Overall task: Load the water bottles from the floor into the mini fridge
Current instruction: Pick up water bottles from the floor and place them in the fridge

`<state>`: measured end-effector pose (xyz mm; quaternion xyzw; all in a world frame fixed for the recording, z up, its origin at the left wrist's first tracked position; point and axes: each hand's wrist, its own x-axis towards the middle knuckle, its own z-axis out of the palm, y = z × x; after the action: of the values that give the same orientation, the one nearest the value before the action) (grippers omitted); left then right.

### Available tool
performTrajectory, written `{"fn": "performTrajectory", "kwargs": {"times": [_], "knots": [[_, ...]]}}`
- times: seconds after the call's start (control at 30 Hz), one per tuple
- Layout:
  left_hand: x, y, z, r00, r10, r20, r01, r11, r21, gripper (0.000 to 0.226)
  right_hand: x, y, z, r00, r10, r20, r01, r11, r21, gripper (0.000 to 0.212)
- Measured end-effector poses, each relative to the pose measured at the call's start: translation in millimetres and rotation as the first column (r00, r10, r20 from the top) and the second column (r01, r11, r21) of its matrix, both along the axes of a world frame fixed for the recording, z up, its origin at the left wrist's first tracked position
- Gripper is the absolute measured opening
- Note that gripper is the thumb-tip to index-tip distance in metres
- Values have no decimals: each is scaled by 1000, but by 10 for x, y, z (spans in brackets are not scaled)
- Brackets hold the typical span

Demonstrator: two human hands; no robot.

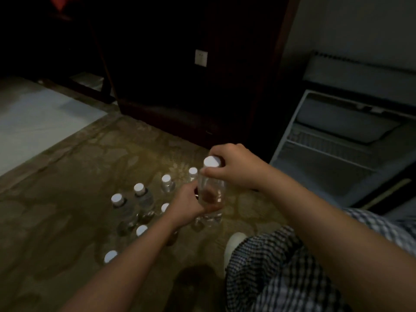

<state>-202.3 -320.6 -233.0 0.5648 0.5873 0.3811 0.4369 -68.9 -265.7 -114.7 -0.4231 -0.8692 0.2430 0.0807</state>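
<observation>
Water bottles [144,199] stood upright on the carpeted floor [67,188], in a loose group to the left of the mini fridge [337,140]. At least seven showed their white caps there. One more bottle [210,194] was at the edge of the group nearest to the mini fridge, and both hands were on it.

The right hand [234,170] grasped it at the neck, just under the white cap [211,162], with thumb and fingers curled around. The left hand [188,206] was wrapped around the lower body, on the side away from the mini fridge. It seemed lifted a little above the others, though I could not tell whether its base had left the floor.

I think the two grips had a reason. The upper hand steered the bottle, while the lower one carried the weight of the water and kept it from swinging.

The mini fridge stood open, with its door swung toward the person. The part of the inside that showed had a wire shelf, and I saw no bottle on it in the dim light. The loading looked to be near its start.

The person crouched close in front of the mini fridge, a knee in checked trousers [281,271] between it and the bottles. This probably made each carry short.
</observation>
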Motion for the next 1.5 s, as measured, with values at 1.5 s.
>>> {"fn": "performTrajectory", "kwargs": {"times": [1.5], "knots": [[2577,2836,-1112,866,-452,-217,332,841,-428,54,2746,2320,-1822,840,-536,-82,529,844,-92,37]]}}
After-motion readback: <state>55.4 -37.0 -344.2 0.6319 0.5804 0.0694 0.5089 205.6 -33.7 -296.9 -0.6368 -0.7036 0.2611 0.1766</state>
